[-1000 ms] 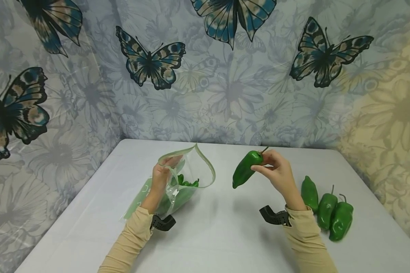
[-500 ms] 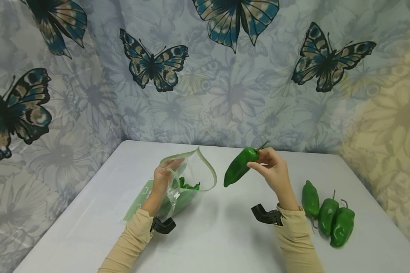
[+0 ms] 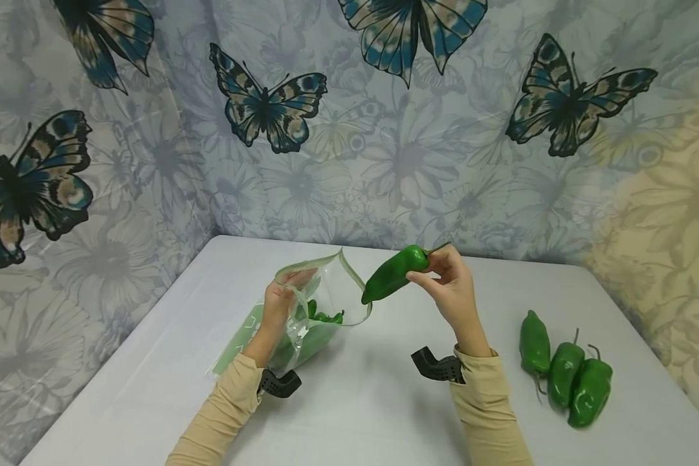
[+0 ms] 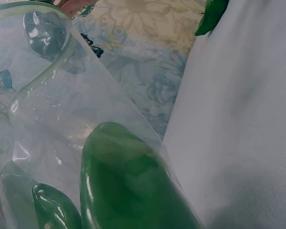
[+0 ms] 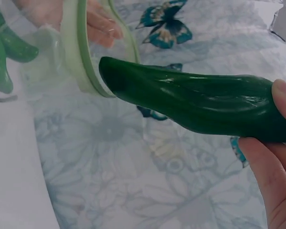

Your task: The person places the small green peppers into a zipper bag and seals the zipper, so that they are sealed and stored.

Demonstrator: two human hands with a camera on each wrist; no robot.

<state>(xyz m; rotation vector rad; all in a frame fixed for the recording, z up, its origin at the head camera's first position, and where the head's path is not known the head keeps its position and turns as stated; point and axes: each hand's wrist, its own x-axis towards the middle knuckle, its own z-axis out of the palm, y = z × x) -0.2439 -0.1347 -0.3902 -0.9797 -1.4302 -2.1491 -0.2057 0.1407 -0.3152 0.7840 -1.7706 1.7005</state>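
My left hand [image 3: 277, 305] holds a clear zip-top bag [image 3: 305, 343] with a green rim, its mouth spread wide. Through the plastic, several green peppers [image 4: 119, 186] show inside the bag in the left wrist view. My right hand [image 3: 453, 294] pinches a large green pepper [image 3: 396, 273] near its stem end, thumb on one side and fingers on the other. This pepper slants down to the left, its tip at the bag's right rim. In the right wrist view the tip of the pepper [image 5: 195, 100] overlaps the rim; whether they touch I cannot tell.
Three more green peppers [image 3: 565, 372] lie together on the white table [image 3: 373, 414], right of my right forearm. A butterfly-patterned cloth [image 3: 408, 162] hangs behind the table and along its sides. Black wrist mounts [image 3: 437, 366] sit on both forearms.
My right hand has carried the pepper leftward, from apart from the bag to its rim. The pepper has tilted flatter. My left hand and the bag have stayed nearly in place.
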